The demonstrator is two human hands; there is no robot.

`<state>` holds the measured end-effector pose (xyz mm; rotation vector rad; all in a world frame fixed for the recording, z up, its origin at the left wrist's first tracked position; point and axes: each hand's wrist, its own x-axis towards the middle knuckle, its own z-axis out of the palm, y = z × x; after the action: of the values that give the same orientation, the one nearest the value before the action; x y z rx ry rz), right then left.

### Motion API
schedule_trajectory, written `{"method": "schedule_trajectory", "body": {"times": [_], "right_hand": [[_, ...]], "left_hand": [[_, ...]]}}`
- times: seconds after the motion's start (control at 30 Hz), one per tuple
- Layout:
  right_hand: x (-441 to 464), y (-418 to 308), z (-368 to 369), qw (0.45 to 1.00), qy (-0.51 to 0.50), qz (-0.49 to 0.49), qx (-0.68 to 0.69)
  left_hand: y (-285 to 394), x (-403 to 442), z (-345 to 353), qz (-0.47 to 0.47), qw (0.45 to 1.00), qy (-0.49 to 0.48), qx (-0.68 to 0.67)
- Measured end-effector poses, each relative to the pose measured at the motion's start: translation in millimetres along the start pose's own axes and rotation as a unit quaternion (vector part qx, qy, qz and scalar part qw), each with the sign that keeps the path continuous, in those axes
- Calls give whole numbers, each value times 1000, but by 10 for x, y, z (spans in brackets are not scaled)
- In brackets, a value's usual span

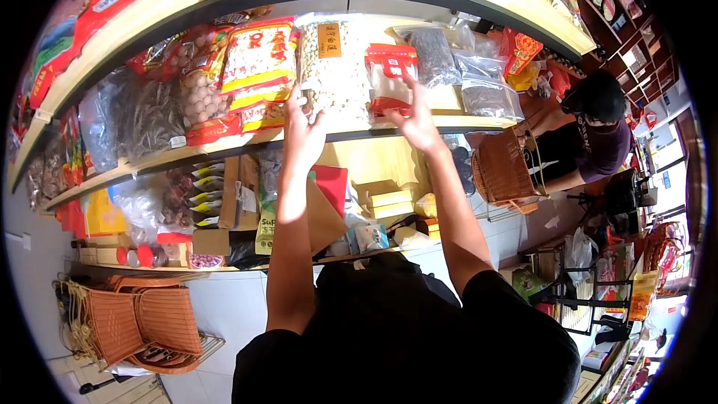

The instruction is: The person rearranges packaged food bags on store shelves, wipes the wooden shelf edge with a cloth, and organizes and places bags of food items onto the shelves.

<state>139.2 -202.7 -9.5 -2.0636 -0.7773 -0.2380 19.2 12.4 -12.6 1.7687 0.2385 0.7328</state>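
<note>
My left hand (305, 135) is raised at the shelf's front edge, fingers up and thumb apart. It is nearest the lower corner of a clear bag of pale dried pieces (334, 67) and a red-and-yellow printed bag (258, 56). My right hand (419, 123) is open, fingers spread, in front of a red-and-white bag of white sugar (393, 67), partly covering it. Neither hand visibly holds anything; whether the fingertips touch the bags I cannot tell. Right of the sugar lie clear bags of dark dried goods (430, 52).
Round brown goods in a bag (202, 97) and dark dried goods in a clear bag (155, 120) lie to the left. The lower shelf holds yellow boxes (391, 203) and a cardboard box (239, 193). A person (598, 138) sits at right near a wicker chair (505, 164).
</note>
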Motion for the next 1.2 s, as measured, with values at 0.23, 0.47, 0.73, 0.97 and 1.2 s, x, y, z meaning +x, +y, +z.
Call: {"method": "schedule_trajectory", "body": {"times": [0.23,0.47,0.73,0.97,1.2], "right_hand": [[278,-480,456,998,10,22,-53],[332,-493,616,999,40,25,-15],[165,-514,539,987,21,82,136],[-344,-456,341,985,7,-10,174],[-1219,-618,326,984,-14,-139,108]], "left_hand": [[-314,84,92,-52,998,-3,-34],[-376,86,6,-50,992,-52,-100],[-94,-67,-221,-141,966,-87,-201],[-250,-400,-211,-131,955,-119,-237],[-295,-1030,57,-35,983,-145,-107]]}}
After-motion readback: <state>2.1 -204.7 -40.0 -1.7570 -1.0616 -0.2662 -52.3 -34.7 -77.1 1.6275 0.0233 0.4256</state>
